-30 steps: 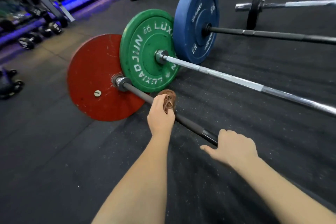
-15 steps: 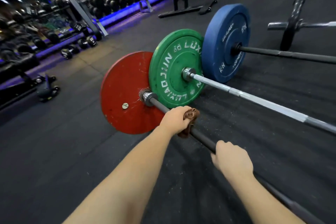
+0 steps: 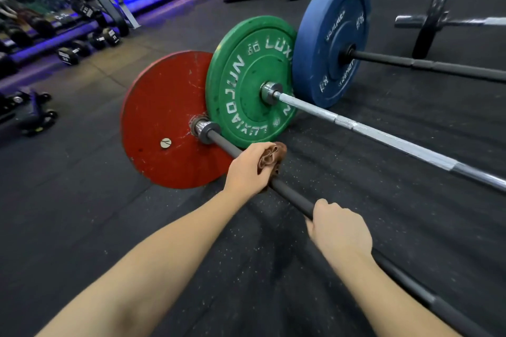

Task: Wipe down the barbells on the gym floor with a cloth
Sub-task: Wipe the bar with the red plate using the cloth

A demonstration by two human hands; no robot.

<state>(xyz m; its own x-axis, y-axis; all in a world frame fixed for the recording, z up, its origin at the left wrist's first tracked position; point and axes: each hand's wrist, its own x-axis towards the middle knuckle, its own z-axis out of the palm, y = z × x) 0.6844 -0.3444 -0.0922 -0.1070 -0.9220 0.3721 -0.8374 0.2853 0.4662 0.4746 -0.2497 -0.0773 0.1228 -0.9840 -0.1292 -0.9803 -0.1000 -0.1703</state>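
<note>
On the near bar [image 3: 290, 196], close to the red plate [image 3: 158, 117], our left hand [image 3: 246, 169] clenches the brown cloth [image 3: 272, 159] around the shaft. A second ago our right hand [image 3: 339, 230] hovered beside the bar with fingers spread. Now it is wrapped around the shaft, so we judge the bar steadied against rolling and the wiping stroke free to run. Ahead, only a short bare stretch remains before the collar [image 3: 205, 128], with the green plate [image 3: 246, 85] just beside the cloth. Toward us, the right hand blocks the stroke; beyond it the shaft runs on. The silver bar [image 3: 383, 134] lies well apart across open floor [image 3: 356, 186].
</note>
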